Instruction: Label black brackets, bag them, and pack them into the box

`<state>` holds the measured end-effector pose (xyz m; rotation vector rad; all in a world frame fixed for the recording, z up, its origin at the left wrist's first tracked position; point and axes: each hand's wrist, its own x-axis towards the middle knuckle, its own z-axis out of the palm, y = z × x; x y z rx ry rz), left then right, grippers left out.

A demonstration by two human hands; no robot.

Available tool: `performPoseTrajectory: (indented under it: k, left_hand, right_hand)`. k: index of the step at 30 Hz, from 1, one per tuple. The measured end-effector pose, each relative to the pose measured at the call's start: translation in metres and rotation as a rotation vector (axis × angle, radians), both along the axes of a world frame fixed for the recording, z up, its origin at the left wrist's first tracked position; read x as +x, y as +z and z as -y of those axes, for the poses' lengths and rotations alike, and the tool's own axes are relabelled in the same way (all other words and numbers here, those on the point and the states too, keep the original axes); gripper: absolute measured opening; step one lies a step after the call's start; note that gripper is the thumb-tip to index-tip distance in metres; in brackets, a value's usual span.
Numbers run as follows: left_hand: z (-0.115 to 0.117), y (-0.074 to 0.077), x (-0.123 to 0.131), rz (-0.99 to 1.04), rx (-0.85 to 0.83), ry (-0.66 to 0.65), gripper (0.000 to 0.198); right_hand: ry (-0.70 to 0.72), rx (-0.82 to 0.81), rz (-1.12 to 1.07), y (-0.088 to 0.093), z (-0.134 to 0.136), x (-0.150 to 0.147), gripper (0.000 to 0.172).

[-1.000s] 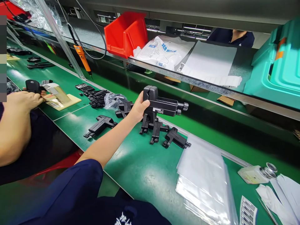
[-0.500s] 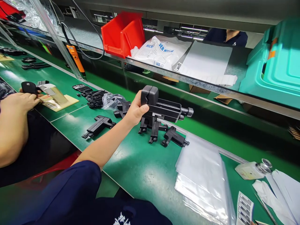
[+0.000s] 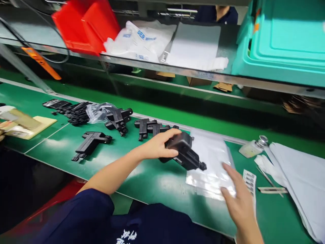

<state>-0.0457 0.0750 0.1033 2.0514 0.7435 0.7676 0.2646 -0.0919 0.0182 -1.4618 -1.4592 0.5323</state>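
Note:
My left hand (image 3: pixel 164 145) is closed around a black plastic clamp-like device (image 3: pixel 186 152) with a knob at its end, held above the bench. Its exact kind I cannot tell. To the right, my right hand (image 3: pixel 238 195) has thumb and fingers apart and holds nothing. Below and between the hands lies a stack of clear plastic bags (image 3: pixel 208 179). Similar black T-shaped parts (image 3: pixel 146 128) rest behind my left hand, and another T-shaped part (image 3: pixel 91 144) lies alone to the left. A sheet of printed labels (image 3: pixel 249 179) is beside my right hand, partly covered by it.
A shelf edge (image 3: pixel 177 70) crosses above the bench, bearing a red bin (image 3: pixel 86 27), a white wiper bag (image 3: pixel 142 40) and a turquoise case (image 3: pixel 286 44). A bottle (image 3: pixel 252 147), tweezers (image 3: pixel 273 190) and white sheets (image 3: pixel 297 176) lie at right. An orange tool (image 3: pixel 42 62) hangs left.
My left hand has brought the black device rightward and lower, over the bags' edge, tilting it. My right hand has come into view from the right. The view has turned right.

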Motion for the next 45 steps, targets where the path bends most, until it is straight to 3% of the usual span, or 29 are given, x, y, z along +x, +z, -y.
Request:
performPoseTrajectory:
  k: [3, 7, 11, 13, 16, 20, 23, 26, 28, 31, 33, 35, 39, 45]
  left_hand:
    - [0.023, -0.011, 0.030, -0.211, -0.121, -0.193, 0.052]
    - [0.036, -0.013, 0.055, -0.346, -0.158, -0.249, 0.052]
    - [0.041, -0.008, 0.066, -0.274, -0.189, -0.300, 0.071]
    - [0.047, -0.010, 0.073, -0.332, -0.122, -0.273, 0.066]
    - [0.062, -0.015, 0.085, -0.413, -0.010, -0.224, 0.057]
    - [0.075, -0.017, 0.091, -0.387, 0.065, -0.264, 0.053]
    - [0.061, -0.024, 0.087, -0.256, 0.042, -0.370, 0.050]
    - [0.034, -0.049, 0.093, -0.138, -0.009, -0.264, 0.035]
    - [0.019, -0.076, 0.109, -0.276, 0.045, -0.145, 0.027]
    - [0.007, -0.114, 0.145, -0.617, 0.162, -0.222, 0.019]
    - [0.002, -0.129, 0.163, -0.698, 0.179, -0.241, 0.015]
    - [-0.003, -0.133, 0.172, -0.699, 0.154, -0.264, 0.013]
    - [-0.019, -0.124, 0.166, -0.671, 0.085, -0.349, 0.023]
    - [-0.030, -0.110, 0.160, -0.635, 0.101, -0.288, 0.016]
  right_hand:
    - [0.222, -0.225, 0.105, 0.013, -0.016, -0.048, 0.056]
    - [0.223, -0.421, -0.110, -0.016, -0.005, -0.057, 0.046]
    - [0.072, -0.349, -0.451, -0.056, 0.017, -0.050, 0.057]
    - [0.031, -0.287, -0.510, -0.066, 0.023, -0.047, 0.057]
    - [0.000, -0.253, -0.485, -0.070, 0.028, -0.039, 0.050]
    - [-0.021, -0.270, -0.473, -0.064, 0.031, -0.029, 0.046]
    - [-0.032, -0.212, -0.420, -0.055, 0.036, -0.021, 0.048]
    - [-0.091, -0.129, -0.373, -0.055, 0.046, -0.006, 0.055]
    - [-0.205, -0.117, -0.446, -0.062, 0.053, 0.006, 0.053]
    - [-0.346, -0.085, -0.599, -0.080, 0.061, 0.027, 0.053]
    - [-0.382, -0.054, -0.641, -0.090, 0.067, 0.039, 0.058]
    - [-0.412, -0.062, -0.663, -0.095, 0.073, 0.049, 0.061]
    - [-0.424, -0.126, -0.650, -0.096, 0.083, 0.056, 0.057]
    - [-0.417, -0.066, -0.651, -0.092, 0.079, 0.054, 0.053]
